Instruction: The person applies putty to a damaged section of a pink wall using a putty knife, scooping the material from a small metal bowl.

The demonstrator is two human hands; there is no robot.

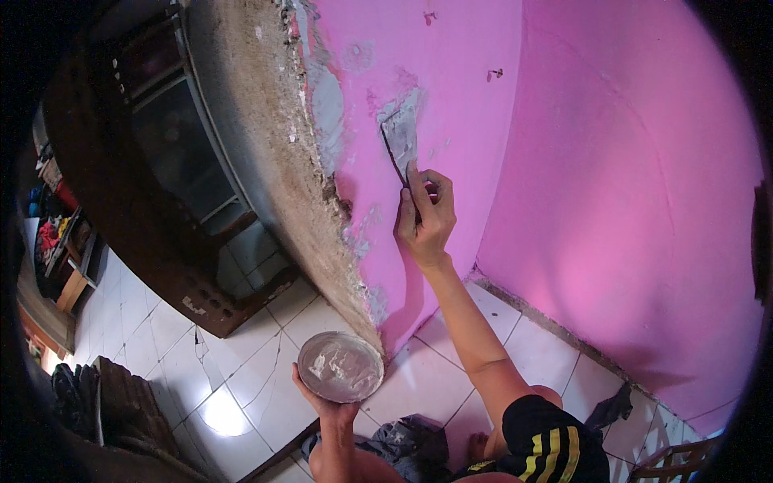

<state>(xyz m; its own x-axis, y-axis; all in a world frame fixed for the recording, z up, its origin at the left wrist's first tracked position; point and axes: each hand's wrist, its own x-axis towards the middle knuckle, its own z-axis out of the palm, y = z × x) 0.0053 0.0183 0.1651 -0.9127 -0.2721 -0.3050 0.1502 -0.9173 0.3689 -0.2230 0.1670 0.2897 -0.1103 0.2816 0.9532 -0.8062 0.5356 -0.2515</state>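
Observation:
My right hand is raised to the pink wall, its fingers closed on a putty knife. The broad blade lies against the wall, over a patch of wet grey putty. Low in front of the rough wall edge, my left hand holds up a round shallow bowl from below and its left side. Smears of grey putty lie inside the bowl. The knife's handle is mostly hidden by my fingers.
Bare, crumbling plaster forms the wall's left edge. Further left stands a dark wooden cabinet with glass. A second pink wall meets the corner at right. Grey cloth lies on white floor tiles; a wooden piece stands lower right.

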